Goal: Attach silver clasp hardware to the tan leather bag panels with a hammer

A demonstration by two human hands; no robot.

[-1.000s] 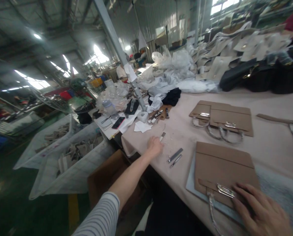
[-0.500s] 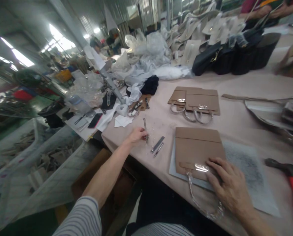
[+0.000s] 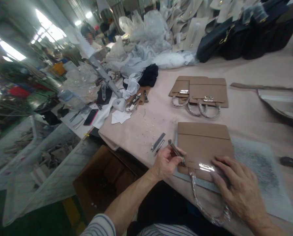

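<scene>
My left hand [image 3: 166,164] pinches a short metal punch [image 3: 177,152] between thumb and fingers, its lower end at the left edge of a brown leather bag panel [image 3: 204,139]. This panel has a shiny metal plate [image 3: 206,167] and a plastic-wrapped handle [image 3: 194,188] hanging toward me over the table edge. Flat across the panel's lower right lies my right hand [image 3: 237,185], fingers stretched out beside the metal plate. Under the panel is a pale board [image 3: 259,170] with a dark worn patch. Two slim metal tools [image 3: 158,142] rest left of the panel.
More brown bag panels [image 3: 207,88] with wrapped handles lie farther back. Dark bags [image 3: 237,39] and plastic wrapping [image 3: 146,29] fill the far side. A black-handled tool [image 3: 290,162] is at right, a phone [image 3: 91,117] at left. An open brown box [image 3: 99,183] stands below the table.
My left hand has lifted the metal punch from the table and carried it right, to the left edge of the bag panel. My right hand stays on the panel. The view has shifted slightly.
</scene>
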